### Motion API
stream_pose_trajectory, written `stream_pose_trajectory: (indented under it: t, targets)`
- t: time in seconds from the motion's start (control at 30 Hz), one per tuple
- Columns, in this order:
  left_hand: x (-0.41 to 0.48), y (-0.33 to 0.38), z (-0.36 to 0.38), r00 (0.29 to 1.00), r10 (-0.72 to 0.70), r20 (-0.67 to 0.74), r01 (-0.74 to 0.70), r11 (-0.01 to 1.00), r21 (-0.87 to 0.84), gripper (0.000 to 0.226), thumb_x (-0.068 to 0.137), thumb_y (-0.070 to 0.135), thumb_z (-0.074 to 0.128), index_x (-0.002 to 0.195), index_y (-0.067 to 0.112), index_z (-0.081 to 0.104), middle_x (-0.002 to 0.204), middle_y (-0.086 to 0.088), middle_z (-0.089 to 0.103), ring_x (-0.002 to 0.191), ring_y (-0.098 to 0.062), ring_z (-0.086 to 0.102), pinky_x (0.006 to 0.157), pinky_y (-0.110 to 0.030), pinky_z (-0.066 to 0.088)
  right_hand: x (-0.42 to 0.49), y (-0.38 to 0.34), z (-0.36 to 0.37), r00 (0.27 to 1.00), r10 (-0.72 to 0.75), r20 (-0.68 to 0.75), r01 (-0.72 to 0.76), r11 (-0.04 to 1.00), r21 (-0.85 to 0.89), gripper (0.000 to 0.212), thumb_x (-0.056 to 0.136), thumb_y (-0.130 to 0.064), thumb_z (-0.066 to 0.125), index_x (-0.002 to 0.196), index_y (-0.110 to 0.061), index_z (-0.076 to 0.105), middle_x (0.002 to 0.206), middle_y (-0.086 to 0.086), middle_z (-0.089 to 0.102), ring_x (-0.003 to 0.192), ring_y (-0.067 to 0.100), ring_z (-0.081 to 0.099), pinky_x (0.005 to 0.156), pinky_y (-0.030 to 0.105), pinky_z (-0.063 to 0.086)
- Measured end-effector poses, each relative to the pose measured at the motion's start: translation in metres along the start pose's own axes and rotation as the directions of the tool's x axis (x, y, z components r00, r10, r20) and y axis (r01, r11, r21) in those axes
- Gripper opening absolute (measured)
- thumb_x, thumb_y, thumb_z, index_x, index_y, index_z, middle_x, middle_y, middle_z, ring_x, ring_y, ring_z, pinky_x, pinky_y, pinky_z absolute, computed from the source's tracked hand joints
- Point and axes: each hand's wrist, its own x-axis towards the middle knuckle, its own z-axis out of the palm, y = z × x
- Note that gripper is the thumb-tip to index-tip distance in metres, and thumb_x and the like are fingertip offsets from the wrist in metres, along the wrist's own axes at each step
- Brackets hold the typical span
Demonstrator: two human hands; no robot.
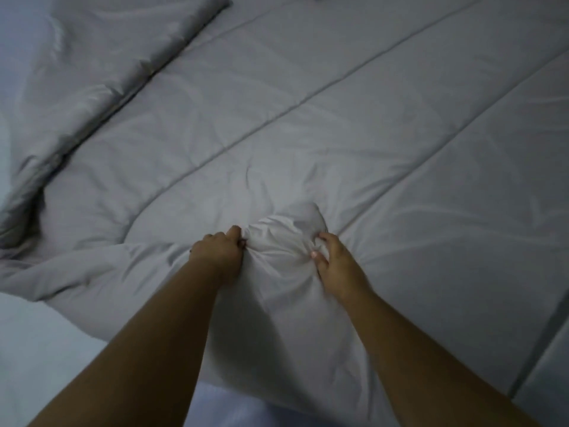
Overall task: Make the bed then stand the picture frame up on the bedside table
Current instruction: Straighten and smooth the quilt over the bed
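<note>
Nearest the camera, two bare forearms [172, 334] reach forward, above a pale sheet [37, 349] that shows at the lower left. The left hand [217, 254] has its fingers curled down into the grey duvet [354, 127] and grips a fistful of the cloth. The right hand [334, 266], near it, pinches the same cloth between its thumb and curled fingers. Between the two hands the duvet is drawn up into a puffy bunch, and creases fan out from each grip. The cloth therefore lies directly in and between both hands, with its near part running back toward the person under the forearms. Beyond the hands the duvet lies spread flat, its stitched seams [308, 100] running diagonally up to the right. At the far left the duvet is turned back on itself in a thick, rumpled fold [101, 66] that reaches the top of the view.
</note>
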Motion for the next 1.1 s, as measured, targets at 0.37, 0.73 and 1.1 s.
stream_pose_trajectory:
  t: [0.37,0.73,1.1]
  targets:
    - [-0.155,-0.053,0.011,0.946,0.309,0.099,-0.301,0.950,-0.084,0.035,0.099,0.037,0.029,0.114,0.008,0.044,0.113,-0.024,0.063,0.103,-0.039,0.059,0.084,-0.038,0.043,-0.212,-0.025,0.012,0.957,0.278,-0.083,-0.260,0.949,0.180,0.051,0.095,-0.048,0.037,0.123,-0.010,0.057,0.128,0.015,0.059,0.118,0.028,0.054,0.098,0.030,0.039]
    - [-0.309,-0.075,0.038,0.778,0.400,0.484,-0.484,0.873,0.057,0.049,0.100,0.040,0.028,0.142,0.016,0.033,0.142,-0.019,0.047,0.128,-0.033,0.046,0.104,-0.033,0.034,-0.397,-0.014,0.041,0.869,0.484,0.105,-0.495,0.849,0.184,0.056,0.094,-0.050,0.038,0.126,-0.007,0.056,0.138,0.017,0.050,0.126,0.029,0.045,0.103,0.031,0.032]
    - [-0.340,-0.077,0.119,0.662,0.271,0.698,-0.573,0.784,0.239,0.063,0.093,0.047,0.041,0.148,0.042,0.010,0.148,-0.012,0.040,0.129,-0.033,0.046,0.106,-0.038,0.034,-0.450,0.064,0.122,0.827,0.562,0.002,-0.561,0.827,0.030,0.026,0.091,-0.019,0.047,0.106,-0.009,0.066,0.116,0.015,0.064,0.103,0.029,0.059,0.084,0.029,0.044]
